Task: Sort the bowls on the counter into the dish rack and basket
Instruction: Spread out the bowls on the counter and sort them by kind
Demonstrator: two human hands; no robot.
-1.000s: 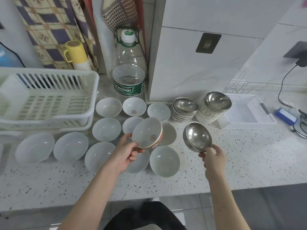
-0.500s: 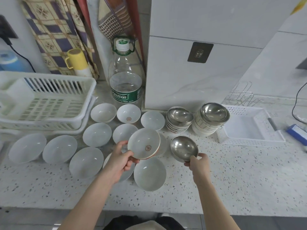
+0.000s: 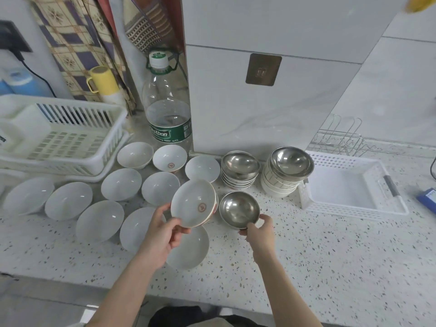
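My left hand [image 3: 164, 232] grips a white ceramic bowl with a red emblem [image 3: 193, 204], tilted above the counter. My right hand [image 3: 260, 232] holds a steel bowl [image 3: 238, 208] by its near rim, low over the speckled counter [image 3: 318, 256]. Several white bowls [image 3: 120, 184] lie spread on the counter to the left. Two stacks stand behind: steel-topped saucer-like bowls [image 3: 240, 171] and patterned bowls topped by a steel bowl [image 3: 291, 165]. The white dish rack [image 3: 61, 140] is at the far left, the white basket [image 3: 349, 187] at the right.
A large water bottle [image 3: 167, 114] stands against the wall behind the bowls. A yellow mug [image 3: 102, 79] sits behind the dish rack. A wire rack [image 3: 339, 138] lies behind the basket, and a blue device [image 3: 428, 197] at the right edge.
My right hand has lowered the steel bowl from a tilted, raised position down toward the counter beside the ceramic bowl. My left hand still holds the emblem bowl in about the same spot.
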